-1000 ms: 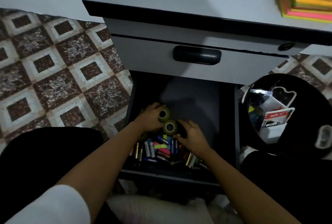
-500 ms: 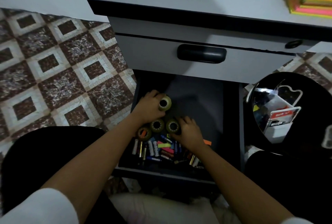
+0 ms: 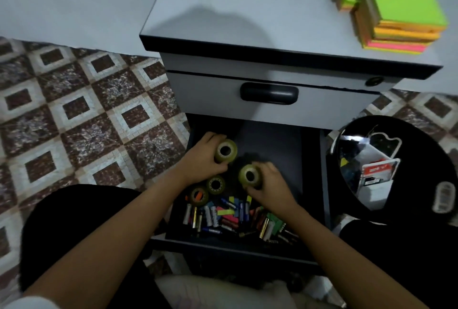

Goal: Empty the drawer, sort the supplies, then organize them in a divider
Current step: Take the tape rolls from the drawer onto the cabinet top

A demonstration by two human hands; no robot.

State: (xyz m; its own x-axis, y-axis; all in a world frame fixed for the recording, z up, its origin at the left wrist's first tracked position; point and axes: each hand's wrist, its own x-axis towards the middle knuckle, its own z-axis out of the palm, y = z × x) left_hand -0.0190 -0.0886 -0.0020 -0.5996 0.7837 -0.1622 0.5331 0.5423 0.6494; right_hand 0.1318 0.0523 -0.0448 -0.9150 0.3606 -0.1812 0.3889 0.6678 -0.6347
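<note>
- Drawer (image 3: 272, 140), open: I see the left hand (image 3: 203, 157) curled round 1 tape roll (image 3: 225, 151) near its left edge.
- Right hand (image 3: 269, 184) grips a 2nd roll (image 3: 250, 176) mid-drawer.
- Loose rolls (image 3: 216, 184), 2, lie between the wrists; batteries (image 3: 210, 219) crowd the front edge.
- Sticky notes (image 3: 401, 18): right edge of the cabinet top (image 3: 247, 11).

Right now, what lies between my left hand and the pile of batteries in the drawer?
In the head view, two loose yellowish tape rolls lie between the left hand and the cylindrical batteries.
</note>
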